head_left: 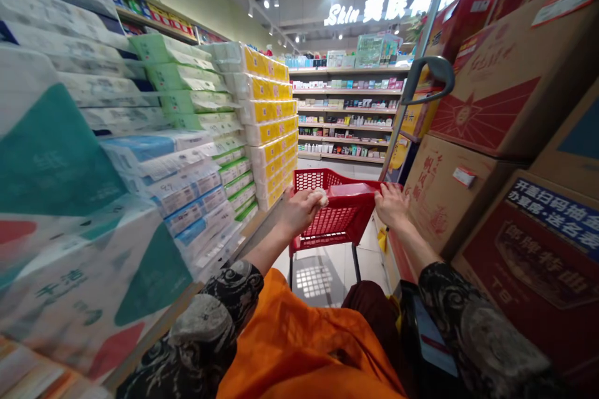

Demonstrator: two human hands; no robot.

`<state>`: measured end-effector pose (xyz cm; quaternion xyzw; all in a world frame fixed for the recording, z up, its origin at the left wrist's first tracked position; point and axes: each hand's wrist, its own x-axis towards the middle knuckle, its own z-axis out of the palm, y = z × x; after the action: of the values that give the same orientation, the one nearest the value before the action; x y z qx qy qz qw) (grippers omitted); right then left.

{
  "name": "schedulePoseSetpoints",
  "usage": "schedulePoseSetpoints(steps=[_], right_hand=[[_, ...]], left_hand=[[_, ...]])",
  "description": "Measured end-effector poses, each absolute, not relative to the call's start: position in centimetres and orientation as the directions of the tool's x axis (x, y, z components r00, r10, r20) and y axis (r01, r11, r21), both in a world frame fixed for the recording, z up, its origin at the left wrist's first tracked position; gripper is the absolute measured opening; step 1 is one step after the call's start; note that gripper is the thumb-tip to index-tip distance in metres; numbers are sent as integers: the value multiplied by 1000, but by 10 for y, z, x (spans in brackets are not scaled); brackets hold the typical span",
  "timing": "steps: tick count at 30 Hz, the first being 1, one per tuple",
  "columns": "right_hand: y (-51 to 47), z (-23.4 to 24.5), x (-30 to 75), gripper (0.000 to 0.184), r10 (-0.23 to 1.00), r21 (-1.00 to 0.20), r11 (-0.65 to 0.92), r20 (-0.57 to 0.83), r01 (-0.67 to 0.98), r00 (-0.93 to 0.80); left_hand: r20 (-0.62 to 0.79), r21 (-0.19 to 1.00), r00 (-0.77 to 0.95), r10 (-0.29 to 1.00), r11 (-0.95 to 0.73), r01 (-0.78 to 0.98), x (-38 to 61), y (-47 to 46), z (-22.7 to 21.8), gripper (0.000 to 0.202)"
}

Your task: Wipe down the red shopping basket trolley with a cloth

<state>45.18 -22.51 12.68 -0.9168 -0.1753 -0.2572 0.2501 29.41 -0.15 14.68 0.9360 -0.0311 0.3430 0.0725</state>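
In front of me stands a red plastic shopping cart (334,222) with perforated walls and dark legs. My left hand (296,212) is closed at the cart's near left side, with a small crumpled off-white wad, perhaps cloth or tissue (320,197), between thumb and fingers. Whether that hand also grips the cart is hard to see. At the near right corner, my right hand (392,204) is wrapped over the cart's rim, its fingertips partly hidden. A pinkish flat surface (350,190) shows at the cart's top between the hands.
Stacked tissue packs (269,124) line the aisle's left side. Cardboard cartons (486,87) are piled close on the right, beside a glass door edge with a grey handle (428,80). Shelves of small bottles and boxes (349,118) stand ahead, beyond the tiled floor (322,277).
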Motion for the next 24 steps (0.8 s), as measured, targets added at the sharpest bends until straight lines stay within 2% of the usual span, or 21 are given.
schedulePoseSetpoints(steps=[2, 6, 8, 10, 13, 16, 24], right_hand=[[-217, 130, 439, 46, 225, -357, -790, 586, 498, 778], [-183, 133, 402, 42, 368, -318, -656, 656, 684, 659], [-167, 135, 387, 39, 444, -312, -583, 651, 750, 616], [-160, 136, 380, 39, 491, -312, -538, 639, 783, 592], [-165, 137, 381, 41, 469, -333, -562, 625, 757, 624], [-180, 140, 391, 40, 476, -325, -597, 593, 733, 650], [-181, 153, 394, 39, 545, -182, -659, 554, 730, 630]], left_hand=[[662, 123, 749, 13, -988, -92, 289, 5, 142, 27], [672, 241, 722, 161, -970, -8, 288, 11, 135, 29], [667, 253, 734, 129, -966, -60, 295, 1, 135, 29], [662, 238, 748, 44, -959, -155, 305, -15, 138, 29], [654, 253, 756, -13, -938, -235, 321, -37, 141, 28], [635, 290, 773, 4, -928, -234, 333, -44, 142, 28], [558, 467, 792, 247, -883, -54, 353, -22, 127, 27]])
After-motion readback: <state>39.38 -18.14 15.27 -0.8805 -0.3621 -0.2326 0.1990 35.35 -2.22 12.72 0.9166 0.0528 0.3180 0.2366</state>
